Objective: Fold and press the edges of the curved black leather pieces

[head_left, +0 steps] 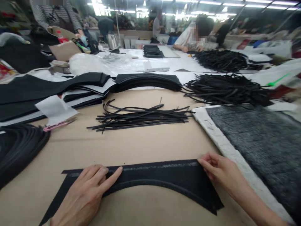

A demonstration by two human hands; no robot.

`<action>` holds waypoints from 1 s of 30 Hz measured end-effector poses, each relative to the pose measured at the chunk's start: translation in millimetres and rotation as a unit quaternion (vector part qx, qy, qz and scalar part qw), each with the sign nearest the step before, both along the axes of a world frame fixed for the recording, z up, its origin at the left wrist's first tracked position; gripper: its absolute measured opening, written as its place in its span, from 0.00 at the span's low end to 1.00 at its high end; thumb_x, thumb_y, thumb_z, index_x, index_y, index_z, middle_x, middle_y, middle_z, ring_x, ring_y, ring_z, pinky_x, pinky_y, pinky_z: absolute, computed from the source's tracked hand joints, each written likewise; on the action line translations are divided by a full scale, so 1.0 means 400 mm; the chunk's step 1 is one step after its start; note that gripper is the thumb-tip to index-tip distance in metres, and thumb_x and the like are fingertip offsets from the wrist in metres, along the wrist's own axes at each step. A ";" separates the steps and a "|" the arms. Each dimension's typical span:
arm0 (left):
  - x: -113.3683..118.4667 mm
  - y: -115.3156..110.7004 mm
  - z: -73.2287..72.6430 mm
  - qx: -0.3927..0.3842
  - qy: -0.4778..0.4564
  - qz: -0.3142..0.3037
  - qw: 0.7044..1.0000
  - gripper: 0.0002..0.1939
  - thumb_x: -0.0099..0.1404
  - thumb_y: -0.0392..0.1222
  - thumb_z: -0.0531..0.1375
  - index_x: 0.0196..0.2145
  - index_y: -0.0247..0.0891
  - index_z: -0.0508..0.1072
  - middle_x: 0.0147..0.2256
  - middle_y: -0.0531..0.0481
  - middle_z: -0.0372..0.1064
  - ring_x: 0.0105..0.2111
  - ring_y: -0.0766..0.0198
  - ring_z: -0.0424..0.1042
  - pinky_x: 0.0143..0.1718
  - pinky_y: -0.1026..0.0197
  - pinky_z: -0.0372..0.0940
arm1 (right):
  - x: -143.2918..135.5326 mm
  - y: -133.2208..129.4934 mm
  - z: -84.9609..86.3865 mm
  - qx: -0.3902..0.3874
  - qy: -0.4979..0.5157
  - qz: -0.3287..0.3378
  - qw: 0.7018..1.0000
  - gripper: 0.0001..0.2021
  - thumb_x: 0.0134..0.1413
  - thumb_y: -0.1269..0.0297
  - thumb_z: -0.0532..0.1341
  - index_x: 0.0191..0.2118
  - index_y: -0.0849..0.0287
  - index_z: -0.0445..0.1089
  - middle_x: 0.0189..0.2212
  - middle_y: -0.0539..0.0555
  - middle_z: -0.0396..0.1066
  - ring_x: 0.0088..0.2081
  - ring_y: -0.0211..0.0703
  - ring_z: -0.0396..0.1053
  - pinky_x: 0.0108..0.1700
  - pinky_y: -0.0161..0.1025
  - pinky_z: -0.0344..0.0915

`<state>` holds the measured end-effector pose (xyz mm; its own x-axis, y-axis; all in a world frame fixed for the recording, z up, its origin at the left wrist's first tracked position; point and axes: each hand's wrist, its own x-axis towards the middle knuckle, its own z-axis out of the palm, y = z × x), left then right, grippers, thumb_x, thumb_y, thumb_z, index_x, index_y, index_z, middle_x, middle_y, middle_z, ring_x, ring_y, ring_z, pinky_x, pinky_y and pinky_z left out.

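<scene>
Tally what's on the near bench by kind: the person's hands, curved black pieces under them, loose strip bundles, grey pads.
Hands: 2, left hand and right hand
Curved black fabric piece under both hands: 1
Bundle of black strips laid flat: 1
Grey pad: 1
Total: 5

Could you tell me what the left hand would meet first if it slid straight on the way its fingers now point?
Probably the far edge of the curved black piece under the left hand, then bare table paper; further on, perhaps the loose black strips.
</scene>
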<state>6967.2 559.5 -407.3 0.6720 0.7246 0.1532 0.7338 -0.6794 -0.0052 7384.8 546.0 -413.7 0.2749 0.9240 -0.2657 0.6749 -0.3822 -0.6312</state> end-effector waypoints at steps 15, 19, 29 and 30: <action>0.008 0.011 -0.026 0.079 0.019 -0.055 0.995 0.27 0.60 0.26 0.46 0.54 0.41 0.67 0.46 0.51 0.72 0.44 0.60 0.69 0.49 0.57 0.57 | -0.019 -0.019 0.044 0.107 -0.101 0.038 0.988 0.09 0.61 0.61 0.50 0.36 0.56 0.66 0.28 0.51 0.69 0.29 0.43 0.68 0.32 0.38 0.62; 0.056 0.010 0.017 0.059 0.013 -0.054 0.997 0.27 0.62 0.26 0.46 0.55 0.42 0.66 0.44 0.50 0.71 0.41 0.61 0.68 0.47 0.57 0.57 | -0.130 -0.029 0.083 0.240 -0.134 0.242 0.931 0.16 0.63 0.71 0.47 0.52 0.56 0.65 0.45 0.58 0.66 0.45 0.46 0.66 0.47 0.42 0.62; 0.073 -0.004 0.023 0.031 0.024 -0.032 0.999 0.28 0.62 0.25 0.48 0.57 0.43 0.64 0.44 0.48 0.68 0.42 0.57 0.64 0.48 0.54 0.53 | -0.207 -0.020 0.055 0.196 -0.201 0.410 0.868 0.19 0.62 0.75 0.50 0.57 0.57 0.62 0.50 0.54 0.66 0.48 0.45 0.62 0.51 0.46 0.54; 0.073 -0.005 0.023 0.027 0.024 -0.030 0.999 0.28 0.61 0.25 0.48 0.57 0.43 0.64 0.44 0.48 0.68 0.42 0.57 0.63 0.48 0.54 0.53 | -0.185 -0.025 0.051 0.197 -0.209 0.405 0.868 0.19 0.62 0.74 0.50 0.57 0.56 0.62 0.50 0.54 0.66 0.49 0.45 0.62 0.52 0.46 0.53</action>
